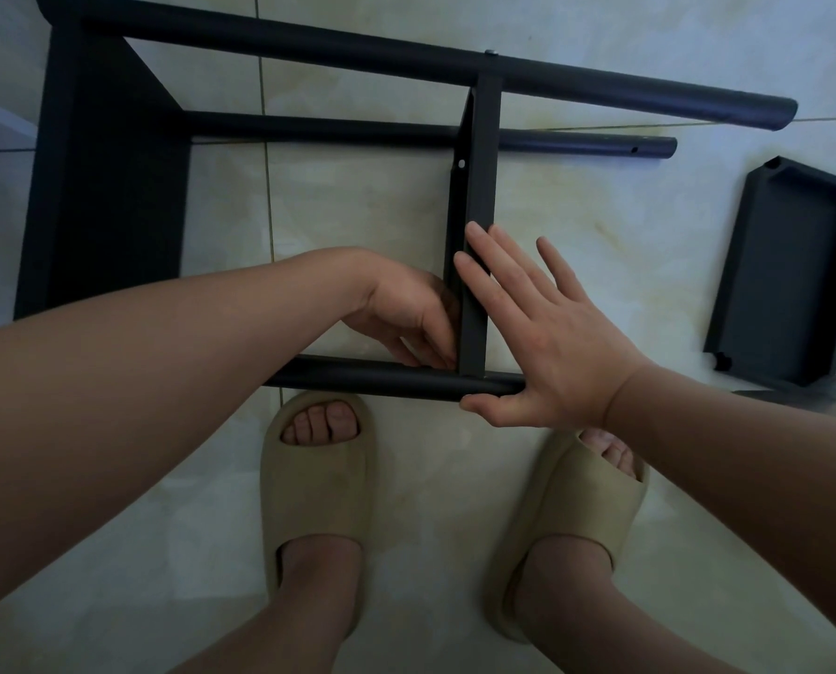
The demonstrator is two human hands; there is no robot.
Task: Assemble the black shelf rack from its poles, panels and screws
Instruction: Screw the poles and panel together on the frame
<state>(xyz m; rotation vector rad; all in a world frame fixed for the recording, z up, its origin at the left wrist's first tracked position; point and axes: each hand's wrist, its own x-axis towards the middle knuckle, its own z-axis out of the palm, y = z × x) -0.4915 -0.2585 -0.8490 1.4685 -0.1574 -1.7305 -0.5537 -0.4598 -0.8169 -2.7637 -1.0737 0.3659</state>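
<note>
Matte black shelf rack (109,197) is laid sideways on tiled floor (357,211), its middle panel (477,187) pressed by flat, straight-fingered right hand (542,333), left hand (406,313) curled at near pole (357,374) joint, grasp undeterminable.

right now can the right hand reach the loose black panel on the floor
Probably yes: the right hand is open, pressing flat on the middle panel and holding nothing, and only bare floor lies between it and the loose panel.
</note>
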